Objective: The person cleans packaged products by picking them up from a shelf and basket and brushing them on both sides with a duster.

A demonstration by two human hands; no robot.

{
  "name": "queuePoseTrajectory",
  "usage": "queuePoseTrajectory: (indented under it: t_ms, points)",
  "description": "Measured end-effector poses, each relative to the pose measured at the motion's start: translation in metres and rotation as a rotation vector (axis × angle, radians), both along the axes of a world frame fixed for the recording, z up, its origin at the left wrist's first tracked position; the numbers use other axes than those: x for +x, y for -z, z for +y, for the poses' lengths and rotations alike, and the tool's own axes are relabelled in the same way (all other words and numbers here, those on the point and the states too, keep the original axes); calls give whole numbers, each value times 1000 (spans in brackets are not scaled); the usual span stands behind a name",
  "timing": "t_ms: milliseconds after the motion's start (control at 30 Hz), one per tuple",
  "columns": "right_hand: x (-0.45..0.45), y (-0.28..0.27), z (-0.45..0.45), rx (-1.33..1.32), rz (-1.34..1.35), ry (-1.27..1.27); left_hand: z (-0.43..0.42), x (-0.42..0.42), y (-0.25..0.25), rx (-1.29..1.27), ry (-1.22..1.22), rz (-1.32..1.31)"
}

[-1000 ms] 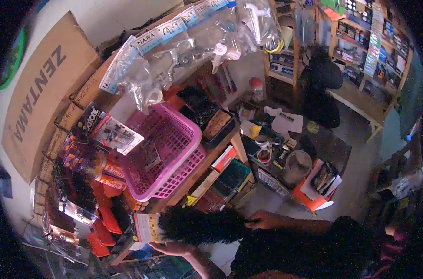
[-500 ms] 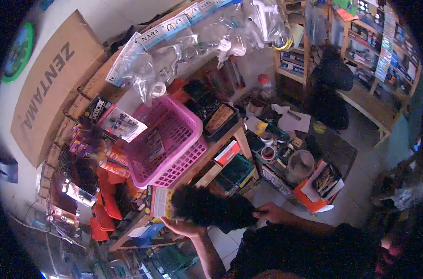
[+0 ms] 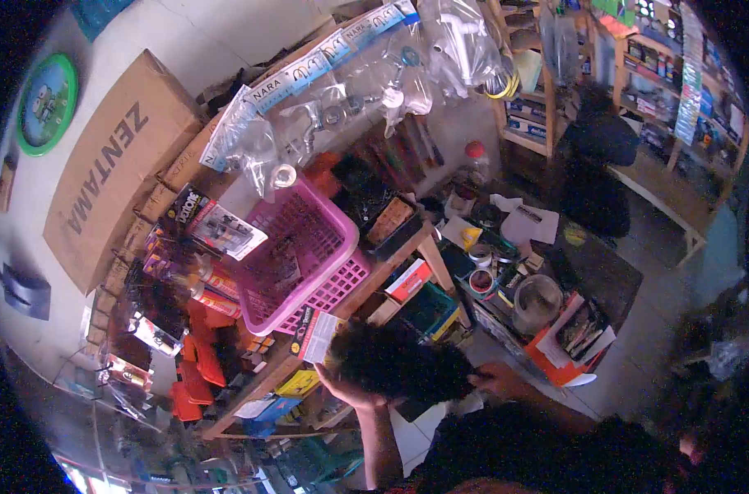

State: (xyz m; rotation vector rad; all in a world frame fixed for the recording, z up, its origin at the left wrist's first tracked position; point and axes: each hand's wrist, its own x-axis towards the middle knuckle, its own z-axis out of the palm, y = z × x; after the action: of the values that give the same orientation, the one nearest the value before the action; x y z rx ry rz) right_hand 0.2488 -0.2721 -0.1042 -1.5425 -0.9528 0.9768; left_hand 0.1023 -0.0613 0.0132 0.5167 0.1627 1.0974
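Note:
My left hand (image 3: 351,390) holds a small printed card pack (image 3: 316,336) upright, with its fingers at the lower edge. A black fluffy duster (image 3: 399,360) lies across in front of me, its bushy end close to the pack. At the duster's other end my right hand (image 3: 491,380) is closed round it. Just beyond the pack stands a pink plastic basket (image 3: 296,255) on the wooden shelf. Another card pack marked Dextone (image 3: 226,230) leans at the basket's left side.
Bagged taps (image 3: 333,115) hang above the basket. Orange-red items (image 3: 197,370) lie on the left. A low table to the right bears a clear tub (image 3: 537,302) and an orange box (image 3: 555,354). A cardboard sheet (image 3: 115,169) and a green clock (image 3: 48,104) are on the wall.
The view has shifted, bringing the clock fully in. The card pack in my left hand has come up and tilted beside the basket, and the duster has shifted right with my right hand.

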Motion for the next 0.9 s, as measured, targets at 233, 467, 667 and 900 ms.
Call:
queuePoseTrajectory:
  t_ms: [233,467,667,900]
  points:
    - [1,42,-5,34,-57,-56,-10,5,-8,70,200,-162]
    - [3,6,-12,71,-155,-111,-26,12,-17,-50,22,-14]
    - [10,-20,-16,72,12,-58,-33,19,-17,-14,-64,104]
    - [6,-35,-9,-77,5,-112,-32,9,-14,17,-36,-35]
